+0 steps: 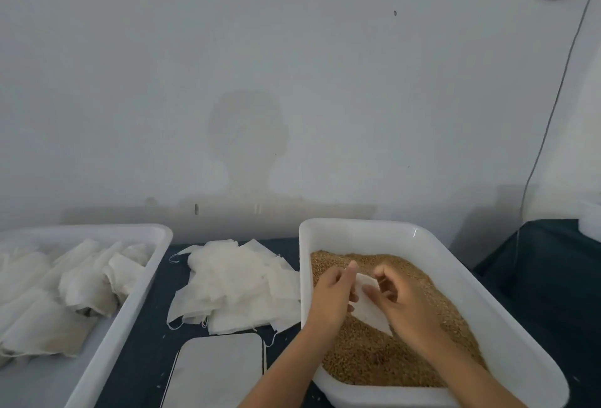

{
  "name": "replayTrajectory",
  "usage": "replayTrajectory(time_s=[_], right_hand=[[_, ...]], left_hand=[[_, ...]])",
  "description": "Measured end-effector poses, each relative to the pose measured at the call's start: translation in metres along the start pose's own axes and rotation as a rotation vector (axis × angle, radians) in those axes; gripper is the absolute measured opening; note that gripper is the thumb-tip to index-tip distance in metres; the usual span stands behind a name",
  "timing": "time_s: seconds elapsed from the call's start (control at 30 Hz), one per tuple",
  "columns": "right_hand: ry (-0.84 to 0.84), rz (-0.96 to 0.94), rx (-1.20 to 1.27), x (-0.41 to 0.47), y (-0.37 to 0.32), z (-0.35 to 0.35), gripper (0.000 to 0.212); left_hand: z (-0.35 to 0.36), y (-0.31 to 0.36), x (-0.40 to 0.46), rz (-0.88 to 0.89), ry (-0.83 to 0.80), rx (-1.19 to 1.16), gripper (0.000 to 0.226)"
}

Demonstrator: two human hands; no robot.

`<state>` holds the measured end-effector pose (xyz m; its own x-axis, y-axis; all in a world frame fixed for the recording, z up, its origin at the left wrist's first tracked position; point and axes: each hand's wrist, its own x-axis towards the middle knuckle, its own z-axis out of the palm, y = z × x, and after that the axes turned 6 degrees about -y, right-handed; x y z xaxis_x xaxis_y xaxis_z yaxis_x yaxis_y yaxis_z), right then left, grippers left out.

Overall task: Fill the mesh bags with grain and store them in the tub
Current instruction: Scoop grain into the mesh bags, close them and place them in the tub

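1. While both hands hang over the grain, they hold one small white mesh bag (367,305) between them, low inside the grain tub (507,336).
2. The left hand (331,294) has its fingers and thumb curled on the bag's left edge.
3. The right hand (403,297) pinches the bag's right side with bent fingers.
4. The bag looks thin, soft and flat, and its low corner touches the grain (390,352).
5. The grain is brown and bumpy, piled higher at the back of the tub.
6. The grain tub is white, smooth and shaped like a box with round corners; its near corner sits close to the bottom edge of the view.
7. A heap of empty mesh bags (234,281) lies on the dark table (153,342), just left of the grain tub, with thin strings poking out.
8. A second white tub (130,310) on the far left holds filled bags (48,297), lumpy and laid side by side.
9. A flat pale lid (214,372) lies between the two tubs.
10. Bare dark table shows in the gap between the tubs and right of the grain tub.
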<state>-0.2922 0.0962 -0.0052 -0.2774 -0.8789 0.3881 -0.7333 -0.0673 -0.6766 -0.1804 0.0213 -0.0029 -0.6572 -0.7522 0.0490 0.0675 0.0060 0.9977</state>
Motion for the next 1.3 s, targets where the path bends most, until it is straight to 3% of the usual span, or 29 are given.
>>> replayTrajectory(time_s=[0.23, 0.4, 0.53, 0.7, 1.07, 1.3], right_hand=[[-0.155, -0.055, 0.166, -0.002, 0.000, 0.003, 0.014], [-0.182, 0.166, 0.628, -0.001, -0.001, -0.003, 0.050], [-0.200, 0.265, 0.759, 0.002, 0.000, -0.003, 0.032], [-0.214, 0.278, 0.745, 0.003, -0.002, -0.003, 0.028], [-0.258, 0.236, 0.697, 0.001, -0.002, -0.003, 0.026], [-0.187, 0.300, 0.881, 0.003, -0.003, -0.004, 0.028]], left_hand=[[-0.001, -0.001, 0.000, -0.008, -0.019, -0.036, 0.024], [-0.003, 0.002, -0.006, 0.132, -0.118, 0.000, 0.024], [-0.003, 0.003, -0.010, 0.168, -0.169, 0.062, 0.025], [-0.001, 0.002, -0.009, 0.152, -0.176, 0.140, 0.019], [-0.001, 0.000, -0.008, 0.127, -0.128, -0.018, 0.017], [-0.001, 0.000, -0.008, 0.155, -0.204, -0.001, 0.015]])
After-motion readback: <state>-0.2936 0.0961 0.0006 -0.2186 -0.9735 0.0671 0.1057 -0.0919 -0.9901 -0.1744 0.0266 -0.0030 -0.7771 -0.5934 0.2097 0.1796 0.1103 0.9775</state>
